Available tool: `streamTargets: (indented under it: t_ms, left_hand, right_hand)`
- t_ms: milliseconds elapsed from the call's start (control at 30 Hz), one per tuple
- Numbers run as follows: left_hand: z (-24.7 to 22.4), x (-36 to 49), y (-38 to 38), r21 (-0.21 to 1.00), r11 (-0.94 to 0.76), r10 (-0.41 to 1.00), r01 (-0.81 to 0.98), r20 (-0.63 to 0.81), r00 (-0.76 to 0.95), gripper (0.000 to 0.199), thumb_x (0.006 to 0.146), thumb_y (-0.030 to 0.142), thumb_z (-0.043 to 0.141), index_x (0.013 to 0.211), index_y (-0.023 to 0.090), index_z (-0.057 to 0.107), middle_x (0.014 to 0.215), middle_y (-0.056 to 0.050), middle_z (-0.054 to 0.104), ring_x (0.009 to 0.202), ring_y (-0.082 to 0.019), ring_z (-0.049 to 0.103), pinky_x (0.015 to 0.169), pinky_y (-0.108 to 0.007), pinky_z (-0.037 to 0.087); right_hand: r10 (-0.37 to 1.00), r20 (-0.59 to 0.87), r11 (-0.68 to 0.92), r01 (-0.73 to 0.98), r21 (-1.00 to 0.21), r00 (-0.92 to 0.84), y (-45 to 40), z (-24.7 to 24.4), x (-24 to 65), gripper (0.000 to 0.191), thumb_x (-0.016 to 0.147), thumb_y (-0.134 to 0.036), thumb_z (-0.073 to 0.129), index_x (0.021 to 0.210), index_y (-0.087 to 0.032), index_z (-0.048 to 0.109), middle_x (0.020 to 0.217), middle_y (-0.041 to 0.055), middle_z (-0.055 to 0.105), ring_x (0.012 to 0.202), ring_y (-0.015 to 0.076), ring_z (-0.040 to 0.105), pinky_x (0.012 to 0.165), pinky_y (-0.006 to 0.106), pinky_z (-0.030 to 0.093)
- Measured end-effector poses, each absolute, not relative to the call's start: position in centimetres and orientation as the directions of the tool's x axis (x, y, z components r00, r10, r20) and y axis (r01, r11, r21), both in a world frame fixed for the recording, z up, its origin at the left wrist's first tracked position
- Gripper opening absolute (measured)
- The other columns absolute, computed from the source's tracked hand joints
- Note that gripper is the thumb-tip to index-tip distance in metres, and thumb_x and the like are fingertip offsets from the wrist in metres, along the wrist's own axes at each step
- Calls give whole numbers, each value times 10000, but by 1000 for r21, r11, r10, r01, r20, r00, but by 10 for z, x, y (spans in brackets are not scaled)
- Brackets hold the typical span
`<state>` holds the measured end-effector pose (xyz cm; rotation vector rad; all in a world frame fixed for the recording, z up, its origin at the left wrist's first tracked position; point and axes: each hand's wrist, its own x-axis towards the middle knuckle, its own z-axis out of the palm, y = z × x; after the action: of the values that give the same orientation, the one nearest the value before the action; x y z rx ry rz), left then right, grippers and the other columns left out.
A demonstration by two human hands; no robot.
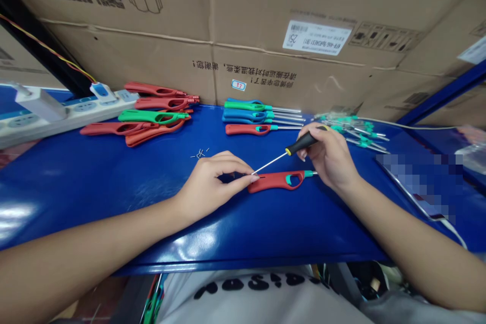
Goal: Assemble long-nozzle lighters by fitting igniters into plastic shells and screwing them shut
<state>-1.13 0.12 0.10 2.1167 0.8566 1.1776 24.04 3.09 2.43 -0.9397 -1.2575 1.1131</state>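
Observation:
My right hand (329,154) grips the black and yellow handle of a screwdriver (308,140), its shaft slanting down to the left. The tip meets the pinched thumb and forefinger of my left hand (218,177); anything small between those fingertips is hidden. Just beneath them is the butt end of a red gas lighter (272,181) with a green trigger, lying on the blue table (235,233). Its metal tube points right, partly behind my right hand. Several small screws (200,153) lie loose beyond my left hand.
Red, green and orange lighter casings (154,116) lie at the back left beside a white power strip (85,107). Assembled lighters (248,129) are lined up before a cardboard box (250,25). Metal tubes with green parts (360,134) are piled at right, near a phone-like device (413,187).

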Motion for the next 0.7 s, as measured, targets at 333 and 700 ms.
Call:
streamTargets:
  t_ms: [333, 700]
  left_hand:
    - [5, -8, -3, 732, -631, 724, 255, 438, 533, 68, 882, 190, 731, 907, 176, 793, 893, -39, 784, 826, -158, 699, 777, -286, 560]
    - [20, -10, -9, 766, -592, 729, 250, 378, 571, 93, 905, 211, 704, 935, 213, 791, 915, -28, 778, 858, -171, 696, 804, -308, 561]
  right_hand:
    - [889, 427, 441, 59, -895, -162, 34, 36, 254, 177, 816, -423, 737, 759, -257, 714, 713, 6, 629, 552, 154, 557, 505, 306, 462]
    - [849, 472, 523, 259, -812, -236, 21, 78, 243, 157, 886, -329, 669, 767, -226, 671, 655, -8, 598, 528, 123, 529, 490, 269, 430]
